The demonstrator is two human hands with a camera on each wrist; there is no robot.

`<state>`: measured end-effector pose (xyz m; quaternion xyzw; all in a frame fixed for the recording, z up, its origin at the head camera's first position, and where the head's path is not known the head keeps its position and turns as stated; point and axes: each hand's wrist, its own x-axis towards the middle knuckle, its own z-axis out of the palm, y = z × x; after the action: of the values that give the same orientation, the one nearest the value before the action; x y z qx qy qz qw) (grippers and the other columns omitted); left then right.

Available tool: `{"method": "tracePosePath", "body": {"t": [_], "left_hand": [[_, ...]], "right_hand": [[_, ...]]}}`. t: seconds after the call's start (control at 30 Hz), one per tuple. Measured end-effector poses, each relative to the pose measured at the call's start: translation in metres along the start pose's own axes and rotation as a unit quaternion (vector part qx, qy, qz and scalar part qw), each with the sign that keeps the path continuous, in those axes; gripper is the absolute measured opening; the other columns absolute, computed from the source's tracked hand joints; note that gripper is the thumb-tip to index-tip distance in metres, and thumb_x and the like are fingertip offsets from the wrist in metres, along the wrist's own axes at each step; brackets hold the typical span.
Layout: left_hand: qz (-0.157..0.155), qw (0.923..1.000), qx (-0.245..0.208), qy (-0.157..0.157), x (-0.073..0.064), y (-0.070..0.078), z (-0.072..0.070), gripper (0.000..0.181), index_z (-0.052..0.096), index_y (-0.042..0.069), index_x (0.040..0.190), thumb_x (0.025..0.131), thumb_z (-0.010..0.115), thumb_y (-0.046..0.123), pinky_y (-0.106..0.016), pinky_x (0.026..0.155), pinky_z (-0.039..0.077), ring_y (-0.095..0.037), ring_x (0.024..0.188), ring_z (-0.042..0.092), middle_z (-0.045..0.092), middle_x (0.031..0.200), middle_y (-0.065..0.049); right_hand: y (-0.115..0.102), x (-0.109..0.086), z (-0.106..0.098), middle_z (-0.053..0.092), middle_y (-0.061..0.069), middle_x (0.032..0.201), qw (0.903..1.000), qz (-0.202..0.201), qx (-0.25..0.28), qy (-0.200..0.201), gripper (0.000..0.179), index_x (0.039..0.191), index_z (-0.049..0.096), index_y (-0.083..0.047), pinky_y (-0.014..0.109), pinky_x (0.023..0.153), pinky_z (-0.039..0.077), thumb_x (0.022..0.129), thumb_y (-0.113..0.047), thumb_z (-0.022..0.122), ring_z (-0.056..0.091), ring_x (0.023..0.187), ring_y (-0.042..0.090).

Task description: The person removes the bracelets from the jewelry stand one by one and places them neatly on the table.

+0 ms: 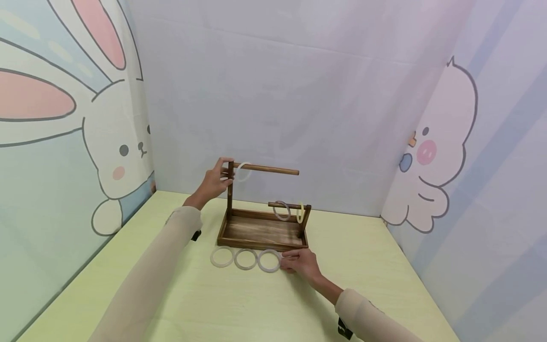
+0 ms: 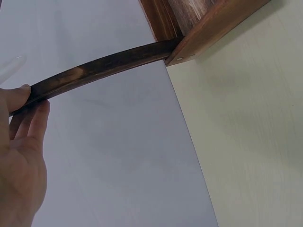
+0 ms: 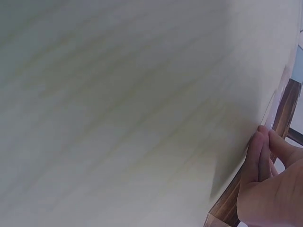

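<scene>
A brown wooden stand (image 1: 262, 230) has a tray base and two bars. My left hand (image 1: 213, 182) grips its tall left post (image 2: 94, 70) near the top, thumb and fingers on opposite sides. On the upper bar (image 1: 273, 169) hangs a whitish bangle (image 1: 242, 180). A purplish bangle (image 1: 283, 220) and a yellow bangle (image 1: 303, 212) hang from the lower bar. Three pale bangles lie in a row before the tray. My right hand (image 1: 304, 264) pinches the edge of the rightmost bangle (image 1: 269, 270); in the right wrist view the fingers (image 3: 255, 151) partly hide it.
The middle bangle (image 1: 245, 268) and the left bangle (image 1: 221, 266) lie flat on the pale yellow table (image 1: 222, 304). A plain backdrop (image 1: 273, 104) rises behind the stand. Cartoon-printed walls (image 1: 119, 152) flank the table on both sides.
</scene>
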<state>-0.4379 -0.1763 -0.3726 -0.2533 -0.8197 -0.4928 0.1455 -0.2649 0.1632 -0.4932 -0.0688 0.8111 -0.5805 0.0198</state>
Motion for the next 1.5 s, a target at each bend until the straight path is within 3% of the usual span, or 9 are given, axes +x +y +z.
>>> {"method": "tracePosePath", "body": {"t": [0.47,0.8,1.13,1.5], "left_hand": [[0.006,1.0,-0.002,-0.001,0.0004,-0.0009,0.0006,0.067,0.034,0.018,0.154,0.1,0.062,-0.009,-0.055,0.099,0.057,-0.043,0.127,0.061,0.063,0.13,-0.03],[0.008,1.0,-0.001,-0.002,0.0015,0.0017,0.0013,0.067,0.035,0.018,0.154,0.099,0.062,-0.01,-0.054,0.099,0.057,-0.043,0.126,0.061,0.064,0.128,-0.028],[0.005,1.0,0.003,-0.002,0.0006,0.0023,0.0001,0.066,0.035,0.018,0.154,0.1,0.062,-0.008,-0.054,0.1,0.057,-0.042,0.127,0.061,0.064,0.129,-0.028],[0.006,1.0,-0.001,-0.002,0.0004,-0.0004,-0.0005,0.067,0.035,0.018,0.154,0.099,0.062,-0.009,-0.055,0.099,0.057,-0.043,0.126,0.062,0.064,0.129,-0.029]], "right_hand": [[0.0043,0.0027,-0.0012,0.077,0.021,0.085,0.9998,-0.003,-0.014,0.013,0.026,0.108,0.074,0.014,0.036,0.065,0.066,0.087,0.001,0.081,0.078,0.075,0.03],[0.0023,0.0009,-0.0015,0.077,0.019,0.083,0.9992,0.002,-0.029,0.029,0.028,0.106,0.076,0.011,0.037,0.064,0.066,0.084,-0.005,0.086,0.078,0.073,0.032],[0.0049,0.0018,-0.0029,0.078,0.016,0.084,0.9992,0.008,-0.03,0.023,0.03,0.107,0.076,0.01,0.032,0.062,0.065,0.083,-0.006,0.086,0.078,0.073,0.026],[0.0003,0.0002,-0.005,0.076,0.024,0.089,0.9999,0.002,-0.007,0.007,0.03,0.11,0.073,0.014,0.04,0.066,0.066,0.088,-0.003,0.083,0.078,0.078,0.037]]}}
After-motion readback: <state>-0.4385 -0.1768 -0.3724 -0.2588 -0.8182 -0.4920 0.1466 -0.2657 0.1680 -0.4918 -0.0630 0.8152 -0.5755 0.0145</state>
